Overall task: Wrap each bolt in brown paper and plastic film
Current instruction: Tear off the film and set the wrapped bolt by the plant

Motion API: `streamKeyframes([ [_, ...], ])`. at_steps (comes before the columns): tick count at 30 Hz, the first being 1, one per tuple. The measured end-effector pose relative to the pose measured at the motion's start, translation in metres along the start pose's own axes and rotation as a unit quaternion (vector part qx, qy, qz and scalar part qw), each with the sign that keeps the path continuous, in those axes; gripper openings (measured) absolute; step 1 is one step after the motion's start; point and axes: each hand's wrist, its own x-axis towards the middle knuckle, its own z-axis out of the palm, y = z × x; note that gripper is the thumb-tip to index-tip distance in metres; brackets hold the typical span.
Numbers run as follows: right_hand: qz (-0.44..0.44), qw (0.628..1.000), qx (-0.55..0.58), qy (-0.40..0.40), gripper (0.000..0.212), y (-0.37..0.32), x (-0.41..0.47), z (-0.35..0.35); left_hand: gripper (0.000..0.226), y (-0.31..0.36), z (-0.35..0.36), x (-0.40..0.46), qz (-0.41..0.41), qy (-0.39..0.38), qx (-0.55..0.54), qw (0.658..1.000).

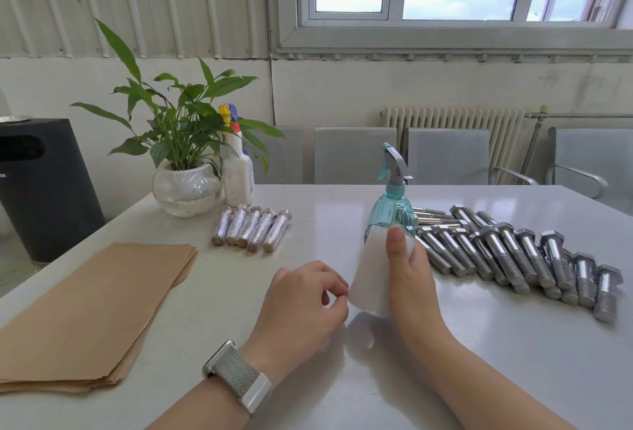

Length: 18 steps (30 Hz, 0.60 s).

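My right hand [407,272] grips a white roll of plastic film [371,275], held upright just above the table with the thumb across its front. My left hand [301,299] is at the roll's left edge, thumb and fingers pinched together at the film. Several bare steel bolts [513,255] lie in a row at the right. Several wrapped bolts [251,229] lie side by side at the middle back. A stack of brown paper sheets [92,313] lies at the left.
A teal spray bottle [392,210] stands right behind the film roll. A potted plant in a glass bowl [186,189] and a white spray bottle [238,172] stand at the back left. Metal chairs [445,155] line the table's far side. A black bin [41,186] stands left of the table.
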Motion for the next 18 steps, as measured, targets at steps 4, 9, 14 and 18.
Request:
streamKeyframes([
  [4, 0.064, 0.996, 0.063, -0.002, 0.083, -0.003, 0.001, -0.002, 0.006, 0.000, 0.001, -0.002, 0.054, 0.036, 0.024, 0.998],
  [9, 0.106, 0.986, 0.122, -0.033, 0.082, -0.003, 0.005, -0.004, 0.018, 0.003, -0.003, 0.001, 0.158, 0.094, 0.111, 0.977],
  [14, 0.149, 0.973, 0.151, -0.086, 0.082, -0.003, 0.005, -0.008, 0.017, 0.004, -0.014, 0.003, 0.267, 0.110, 0.157, 0.944],
  [18, 0.173, 0.968, 0.144, -0.115, 0.080, -0.005, 0.004, -0.010, 0.014, 0.004, -0.019, 0.003, 0.269, 0.066, 0.157, 0.948],
])
